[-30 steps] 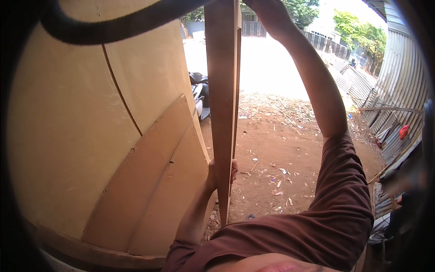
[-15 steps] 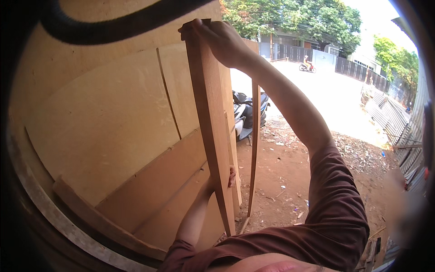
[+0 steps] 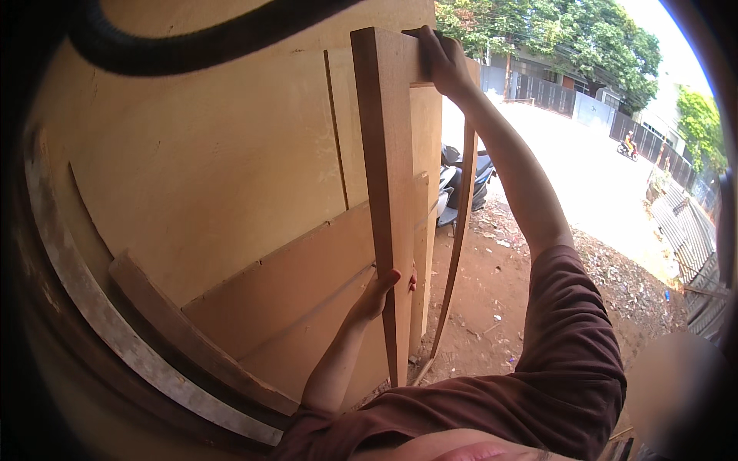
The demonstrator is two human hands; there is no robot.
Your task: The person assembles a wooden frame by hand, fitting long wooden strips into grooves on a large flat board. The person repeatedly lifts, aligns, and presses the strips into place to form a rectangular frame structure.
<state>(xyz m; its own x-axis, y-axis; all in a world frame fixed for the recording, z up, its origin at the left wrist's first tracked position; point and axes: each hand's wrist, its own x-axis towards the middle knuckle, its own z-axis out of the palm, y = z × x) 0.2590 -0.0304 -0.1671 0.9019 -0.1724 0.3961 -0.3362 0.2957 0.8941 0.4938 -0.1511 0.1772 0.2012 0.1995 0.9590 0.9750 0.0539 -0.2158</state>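
A tall brown wooden frame [image 3: 387, 161] stands upright in front of me, its near post close to my chest and its thinner far post [image 3: 455, 253] beyond. My right hand [image 3: 447, 65] is closed over the short top rail joining the posts. Lower down, my left hand [image 3: 379, 295] wraps round the near post, thumb on the close side and fingertips showing past the far edge. The foot of the near post is hidden behind my sleeve.
Plywood sheets [image 3: 231, 169] and a brown board [image 3: 284, 265] line the left side, with curved-looking timber lengths [image 3: 184, 338] below. Outside are a parked motorbike [image 3: 461, 184], littered red soil [image 3: 492, 307], corrugated metal sheets [image 3: 684, 223] and a rider [image 3: 628, 144] on the road.
The frame's near post has shifted right in view and turned, showing its top rail. My right hand moved from the post's top corner onto that rail. The rider moved right.
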